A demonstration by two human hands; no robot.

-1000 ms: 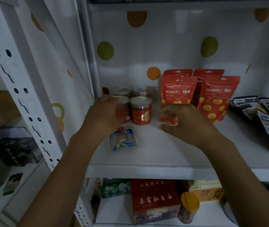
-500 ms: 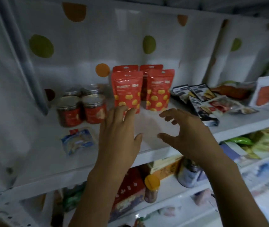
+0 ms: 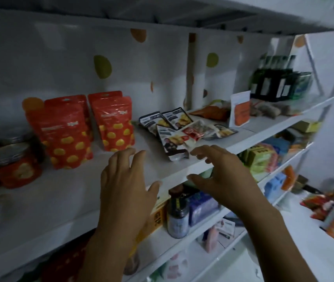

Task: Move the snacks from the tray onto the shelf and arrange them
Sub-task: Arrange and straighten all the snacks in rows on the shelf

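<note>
The left hand is held over the shelf with its fingers spread loose and nothing gripped. The right hand is held empty with its fingers bent a little, beside the flat packets. Whether a packet is touched cannot be told. Red bags are stood up behind. The jars are blurred and cut off at the left edge.

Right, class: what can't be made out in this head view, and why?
All in the head view:
the tray: out of frame.
Print on the red pouches: blurred.
The jars: partly cut off by the left edge.
The yellow box below the shelf: partly behind the left hand.
Labels on the dark packs: too small.
</note>
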